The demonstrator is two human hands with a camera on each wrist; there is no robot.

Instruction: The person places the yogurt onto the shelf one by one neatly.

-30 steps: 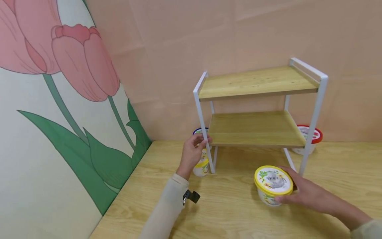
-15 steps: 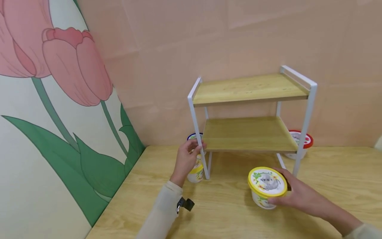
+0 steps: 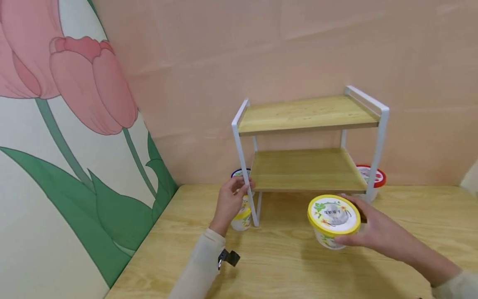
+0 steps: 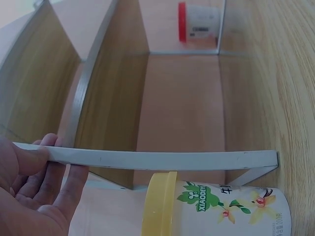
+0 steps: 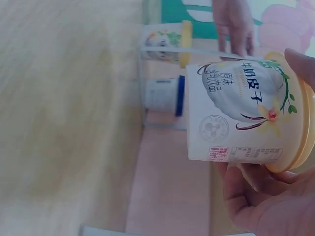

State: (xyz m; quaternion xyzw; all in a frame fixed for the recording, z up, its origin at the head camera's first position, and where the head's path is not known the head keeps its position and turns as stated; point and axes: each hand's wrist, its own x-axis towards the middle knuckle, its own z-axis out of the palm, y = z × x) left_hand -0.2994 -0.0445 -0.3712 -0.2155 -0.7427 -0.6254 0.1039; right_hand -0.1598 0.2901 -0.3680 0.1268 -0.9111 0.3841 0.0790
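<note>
My right hand grips a yellow-lidded tub by its side, upright and lifted over the table in front of the shelf rack. The right wrist view shows that tub's printed white wall, with fingers and thumb round it. My left hand holds the left front post of the two-tier rack at the lower board's height. In the left wrist view, its thumb and fingers lie on either side of the white post. Another yellow-lidded tub stands beside that post, partly hidden by the hand.
Behind my left hand is a blue-lidded tub, mostly hidden. A red-lidded tub stands behind the rack's right post. A pink backdrop closes off the back, and a tulip-painted panel borders the wooden table at left.
The right hand has raised the yellow-lidded tub off the table. My left hand keeps its hold on the post. The head view has shifted, so the rack appears lower and further left.
</note>
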